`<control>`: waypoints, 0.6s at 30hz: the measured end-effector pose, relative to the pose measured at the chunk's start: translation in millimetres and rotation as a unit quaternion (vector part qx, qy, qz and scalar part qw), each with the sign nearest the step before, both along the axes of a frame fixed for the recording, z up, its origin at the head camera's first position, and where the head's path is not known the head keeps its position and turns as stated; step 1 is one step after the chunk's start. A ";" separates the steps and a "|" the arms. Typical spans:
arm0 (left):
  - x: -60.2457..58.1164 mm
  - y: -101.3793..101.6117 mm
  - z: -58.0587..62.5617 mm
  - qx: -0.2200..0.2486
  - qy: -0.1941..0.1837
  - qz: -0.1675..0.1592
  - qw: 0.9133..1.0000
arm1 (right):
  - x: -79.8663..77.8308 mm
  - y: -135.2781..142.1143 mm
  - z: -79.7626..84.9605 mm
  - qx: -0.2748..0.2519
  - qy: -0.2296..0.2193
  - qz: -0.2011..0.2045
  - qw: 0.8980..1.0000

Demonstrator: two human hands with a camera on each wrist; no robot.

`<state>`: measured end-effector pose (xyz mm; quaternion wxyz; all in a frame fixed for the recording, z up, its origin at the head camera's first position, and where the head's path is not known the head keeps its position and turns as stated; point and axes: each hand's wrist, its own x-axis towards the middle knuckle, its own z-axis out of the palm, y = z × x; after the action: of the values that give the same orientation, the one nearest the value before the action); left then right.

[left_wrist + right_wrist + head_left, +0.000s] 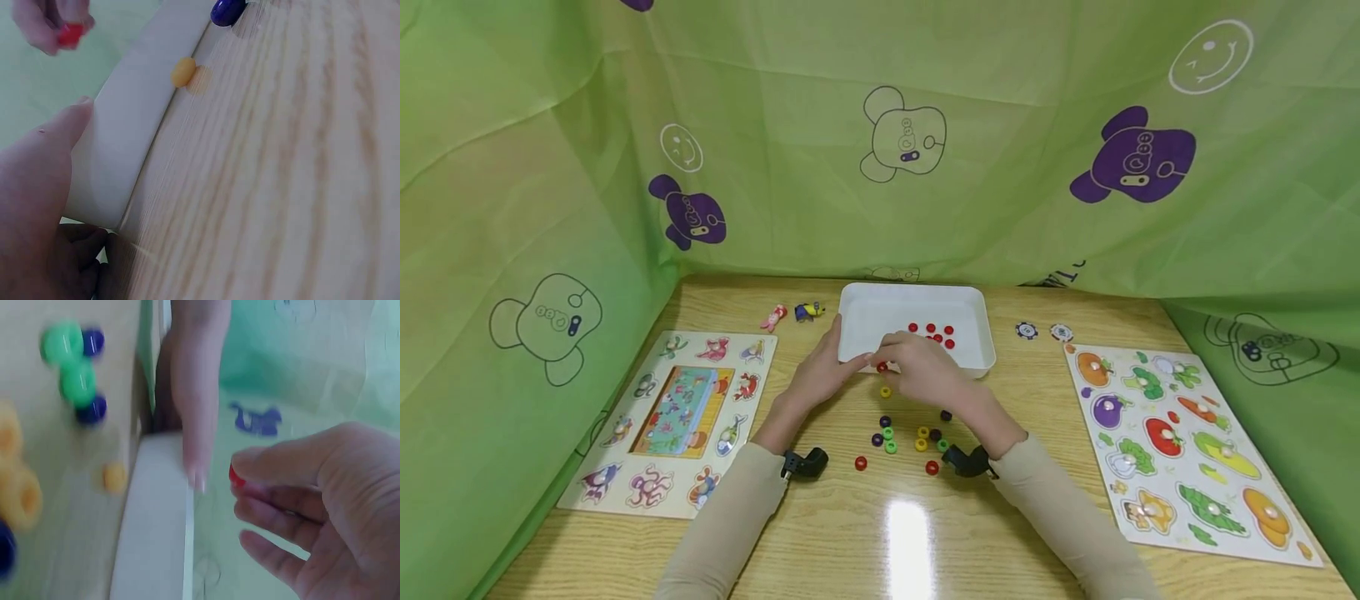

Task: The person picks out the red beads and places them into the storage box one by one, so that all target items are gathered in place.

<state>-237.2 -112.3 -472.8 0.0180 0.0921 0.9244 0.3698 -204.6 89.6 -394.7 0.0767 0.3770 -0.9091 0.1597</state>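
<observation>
Operator: Where is the ring, and how are both hands set?

Guide: Your right hand (pixel 925 367) pinches one red ring (pixel 235 477) narrowly between thumb and forefinger; its other fingers bend loosely, apart from it. The ring is just past your left thumb's tip, close to the near rim of the white tray (pixel 880 308). I can't tell whether it hangs over that rim or inside. Your left hand (pixel 816 375) grips the tray's near corner, thumb along the rim and fingers round the end.

Operator: How will the ring handle?

Guide: It looks like glossy plastic, so expect it to be light, stiff and hard to break, but slippery. Pinch it across the outer rim with the fingertip pads; squeezed off-centre, its rounded edge could shoot out. Your thumb covers much of it, so that hold seems right.

Operator: Anything near the fingers?

Guide: A yellow ring (pixel 885 392) lies on your side of the pinching fingertips, and more red rings (pixel 931 328) lie in the tray, beyond your right knuckles.
</observation>
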 end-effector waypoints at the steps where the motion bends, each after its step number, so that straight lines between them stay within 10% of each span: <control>1: 0.0 0.1 0.0 0.002 -0.001 0.002 1.000 | -5.6 1.9 -0.7 -0.005 0.002 -0.017 1.000; 18: -3.3 -0.6 -3.6 0.005 0.001 0.009 1.000 | -81.8 -2.1 -45.8 -0.053 -0.032 -0.202 0.977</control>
<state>-240.5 -112.9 -476.5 0.0134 0.0846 0.9231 0.3749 -286.4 87.5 -440.6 0.0978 0.1759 -0.9586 0.2014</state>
